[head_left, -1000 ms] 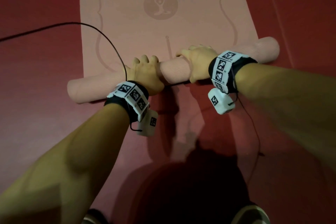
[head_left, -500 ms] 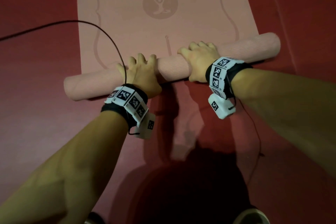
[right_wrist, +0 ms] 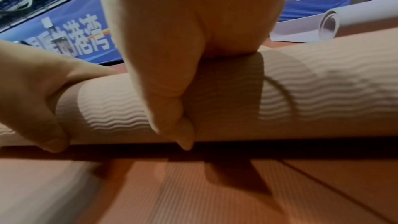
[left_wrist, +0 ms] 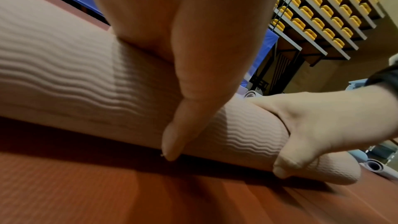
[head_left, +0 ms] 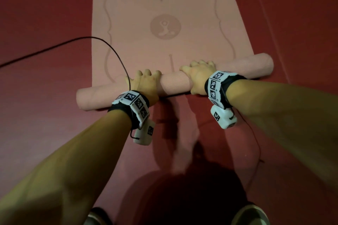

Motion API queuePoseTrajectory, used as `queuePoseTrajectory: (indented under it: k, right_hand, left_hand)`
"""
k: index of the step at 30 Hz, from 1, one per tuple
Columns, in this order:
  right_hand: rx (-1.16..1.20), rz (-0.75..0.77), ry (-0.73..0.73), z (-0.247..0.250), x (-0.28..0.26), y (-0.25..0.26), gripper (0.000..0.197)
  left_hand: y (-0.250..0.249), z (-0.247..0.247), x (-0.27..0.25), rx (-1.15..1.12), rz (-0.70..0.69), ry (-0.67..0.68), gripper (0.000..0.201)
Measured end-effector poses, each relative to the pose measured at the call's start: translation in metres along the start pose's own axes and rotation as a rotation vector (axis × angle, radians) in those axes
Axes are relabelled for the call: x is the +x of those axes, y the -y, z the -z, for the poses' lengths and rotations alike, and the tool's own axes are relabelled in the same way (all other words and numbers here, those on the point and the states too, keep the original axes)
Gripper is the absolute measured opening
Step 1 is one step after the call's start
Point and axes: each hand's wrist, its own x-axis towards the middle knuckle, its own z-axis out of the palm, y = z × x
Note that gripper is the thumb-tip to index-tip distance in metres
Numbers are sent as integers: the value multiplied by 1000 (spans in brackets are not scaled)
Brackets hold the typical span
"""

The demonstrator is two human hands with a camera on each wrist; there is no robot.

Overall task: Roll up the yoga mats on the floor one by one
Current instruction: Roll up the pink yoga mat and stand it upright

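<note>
Pink yoga mat (head_left: pixel 175 82) on red floor (head_left: pixel 45 133), near end rolled into tube lying crosswise, far part flat. Left hand (head_left: pixel 144 86) and right hand (head_left: pixel 198 76) side by side on tube's middle, fingers (head_left: pixel 147 73) curled over top, thumbs against near side: both clamped on roll. Black cable (head_left: pixel 102 41) loops across mat to left wrist. White rolled mat (right_wrist: pixel 312 25) well behind.

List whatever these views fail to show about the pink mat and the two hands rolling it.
- Pink mat: its far end is cut off by the head view's top edge, so the unrolled length left is unknown.
- Left hand, right hand: fingertips curl over the roll's far side, hidden in all views.
- Roll's tightness: both ends face sideways, no spiral visible.
- Banner: lettering partly blocked by both hands.
</note>
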Motion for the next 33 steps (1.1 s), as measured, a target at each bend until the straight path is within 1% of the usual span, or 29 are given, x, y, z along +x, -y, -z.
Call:
queuePoseTrajectory:
  k: [3, 8, 12, 15, 17, 19, 22, 24, 26, 28, 29, 30, 33]
  right_hand:
    - [0, 14, 86, -3, -15, 5, 78]
    - [-14, 43, 191, -6, -38, 12, 74]
    - [-41, 100, 260, -8, -52, 11, 70]
    - [-9, 131, 326, -13, -59, 12, 74]
    - [20, 139, 327, -15, -62, 12, 77]
    - [30, 144, 297, -17, -64, 11, 82]
    - [-14, 133, 199, -25, -68, 7, 91]
    - [-38, 111, 166, -31, -69, 5, 93]
    - [-26, 95, 176, -31, -68, 5, 90]
    - [-3, 84, 212, -26, -65, 5, 88]
    - [3, 82, 231, -24, -64, 5, 88]
    - [1, 78, 251, -20, -62, 6, 90]
    - [22, 80, 310, -11, -55, 7, 93]
  left_hand:
    - [-2, -3, -15, 10, -16, 85, 63]
    - [-11, -6, -35, 26, 16, 213, 67]
    - [-18, -8, -43, 62, -24, 300, 70]
    - [-21, -11, -46, 92, -51, 384, 74]
    - [-20, -13, -46, 58, -72, 408, 77]
    - [-18, -13, -46, 13, -82, 414, 78]
    - [-18, -8, -43, -39, -87, 470, 69]
    - [-15, -6, -39, -142, -89, 526, 63]
    - [-12, -3, -36, -200, -91, 531, 61]
    - [-11, -3, -35, -185, -75, 524, 64]
    - [-11, -3, -37, -149, -67, 515, 68]
    - [-13, -5, -38, -104, -58, 488, 75]
    - [-15, -15, -43, 8, -13, 337, 94]
